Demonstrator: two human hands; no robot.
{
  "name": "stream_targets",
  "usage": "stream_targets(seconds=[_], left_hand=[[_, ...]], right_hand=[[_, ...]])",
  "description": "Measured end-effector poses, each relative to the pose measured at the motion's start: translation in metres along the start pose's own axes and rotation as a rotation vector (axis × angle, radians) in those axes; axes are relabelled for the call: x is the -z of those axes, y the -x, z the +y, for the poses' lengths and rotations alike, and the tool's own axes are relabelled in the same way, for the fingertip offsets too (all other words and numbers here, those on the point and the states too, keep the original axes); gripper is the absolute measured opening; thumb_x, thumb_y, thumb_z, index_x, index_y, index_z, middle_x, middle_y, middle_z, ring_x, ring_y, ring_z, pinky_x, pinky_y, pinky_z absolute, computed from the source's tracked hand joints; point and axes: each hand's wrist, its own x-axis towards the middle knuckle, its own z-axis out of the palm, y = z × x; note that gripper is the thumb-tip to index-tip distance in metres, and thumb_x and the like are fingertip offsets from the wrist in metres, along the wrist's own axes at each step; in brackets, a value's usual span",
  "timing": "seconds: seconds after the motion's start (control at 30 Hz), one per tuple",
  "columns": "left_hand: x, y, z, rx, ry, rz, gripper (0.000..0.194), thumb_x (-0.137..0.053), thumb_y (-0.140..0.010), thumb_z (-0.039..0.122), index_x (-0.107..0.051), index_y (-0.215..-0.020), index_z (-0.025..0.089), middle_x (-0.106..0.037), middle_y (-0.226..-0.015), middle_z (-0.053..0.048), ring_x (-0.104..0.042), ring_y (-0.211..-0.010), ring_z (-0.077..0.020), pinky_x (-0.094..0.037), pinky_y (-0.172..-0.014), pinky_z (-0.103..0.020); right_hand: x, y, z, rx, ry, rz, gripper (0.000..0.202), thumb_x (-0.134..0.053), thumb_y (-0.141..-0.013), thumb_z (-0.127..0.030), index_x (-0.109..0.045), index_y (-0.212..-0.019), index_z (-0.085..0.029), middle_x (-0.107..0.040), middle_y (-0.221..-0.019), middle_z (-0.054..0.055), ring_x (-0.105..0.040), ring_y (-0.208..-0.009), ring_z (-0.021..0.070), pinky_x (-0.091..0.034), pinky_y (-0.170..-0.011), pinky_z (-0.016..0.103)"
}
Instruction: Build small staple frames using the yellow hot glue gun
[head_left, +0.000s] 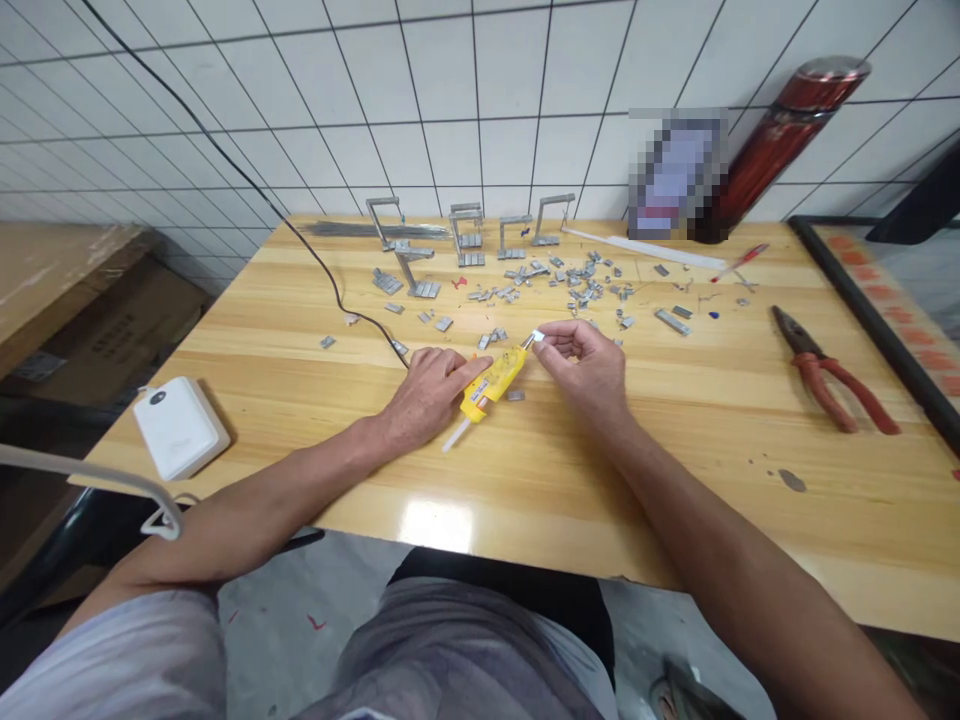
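My left hand (429, 392) is wrapped round a yellow hot glue gun (493, 384), which lies tilted just above the wooden table. A translucent glue stick (456, 436) pokes out of its rear end. At the gun's nozzle, my right hand (585, 362) pinches a small pale piece (538, 337) between thumb and fingertips; it looks close to the tip, but whether they touch I cannot tell. Under the gun lies a small grey metal piece (516, 396). Just beyond both hands, a few more grey pieces (493, 338) are on the table.
Several small grey frames (424, 290) stand near the tiled wall, with scattered grey pieces (589, 285) before them. Red-handled pliers (825, 375) lie at right. A red flask (784, 150) leans behind. A white power bank (182, 428) sits left; a black cable (315, 258) crosses the table.
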Motion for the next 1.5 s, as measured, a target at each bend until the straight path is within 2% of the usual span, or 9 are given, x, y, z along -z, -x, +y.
stream_targets(seconds=[0.17, 0.3, 0.6, 0.9, 1.2, 1.5], left_hand=[[0.0005, -0.0005, -0.0001, 0.004, -0.006, -0.004, 0.048, -0.059, -0.106, 0.005, -0.066, -0.151, 0.023, -0.075, -0.109, -0.008, -0.066, -0.102, -0.0233, -0.045, -0.092, -0.04], [0.0005, -0.0012, -0.0004, -0.027, -0.027, 0.02, 0.043, -0.059, -0.107, 0.005, -0.068, -0.146, 0.02, -0.075, -0.107, -0.008, -0.066, -0.099, -0.0225, -0.045, -0.09, -0.039], [-0.0005, -0.0016, -0.0023, -0.028, -0.02, 0.022, 0.041, -0.056, -0.109, 0.007, -0.068, -0.145, 0.021, -0.075, -0.106, -0.008, -0.066, -0.099, -0.0222, -0.046, -0.09, -0.039], [-0.0023, -0.0003, -0.0045, 0.004, -0.022, -0.015, 0.048, -0.052, -0.106, 0.004, -0.07, -0.147, 0.022, -0.075, -0.106, -0.008, -0.066, -0.099, -0.0223, -0.046, -0.092, -0.04], [-0.0017, -0.0013, -0.0047, 0.019, -0.035, -0.031, 0.043, -0.052, -0.11, 0.008, -0.069, -0.147, 0.023, -0.072, -0.105, -0.007, -0.064, -0.098, -0.022, -0.045, -0.092, -0.039], [0.0012, -0.0003, -0.0048, 0.053, 0.062, -0.013, 0.055, -0.053, -0.106, 0.005, -0.065, -0.155, 0.026, -0.071, -0.108, -0.008, -0.064, -0.101, -0.0245, -0.045, -0.093, -0.041]], right_hand=[[-0.0007, -0.0003, -0.0007, 0.014, -0.013, 0.0, 0.02, -0.08, -0.087, -0.04, -0.082, -0.098, -0.024, -0.081, -0.087, 0.003, -0.073, -0.076, 0.0194, -0.067, -0.082, 0.038], [-0.0008, -0.0004, -0.0007, 0.013, -0.009, -0.01, 0.02, -0.079, -0.088, -0.041, -0.082, -0.098, -0.024, -0.08, -0.086, 0.002, -0.073, -0.076, 0.0181, -0.067, -0.083, 0.037], [0.0001, -0.001, 0.0001, -0.009, -0.009, -0.018, 0.02, -0.082, -0.086, -0.041, -0.083, -0.098, -0.024, -0.081, -0.086, 0.002, -0.072, -0.075, 0.0182, -0.067, -0.083, 0.037], [-0.0001, -0.0006, -0.0029, -0.025, 0.007, -0.022, 0.018, -0.08, -0.086, -0.038, -0.083, -0.098, -0.025, -0.08, -0.086, 0.001, -0.073, -0.077, 0.0181, -0.067, -0.083, 0.036], [-0.0003, -0.0006, -0.0044, -0.036, -0.012, -0.012, 0.019, -0.08, -0.085, -0.039, -0.083, -0.097, -0.024, -0.08, -0.084, 0.001, -0.071, -0.075, 0.0178, -0.066, -0.08, 0.036], [-0.0005, -0.0011, 0.0008, -0.054, -0.03, 0.001, 0.024, -0.081, -0.085, -0.042, -0.083, -0.101, -0.025, -0.08, -0.089, 0.002, -0.073, -0.078, 0.019, -0.067, -0.082, 0.038]])
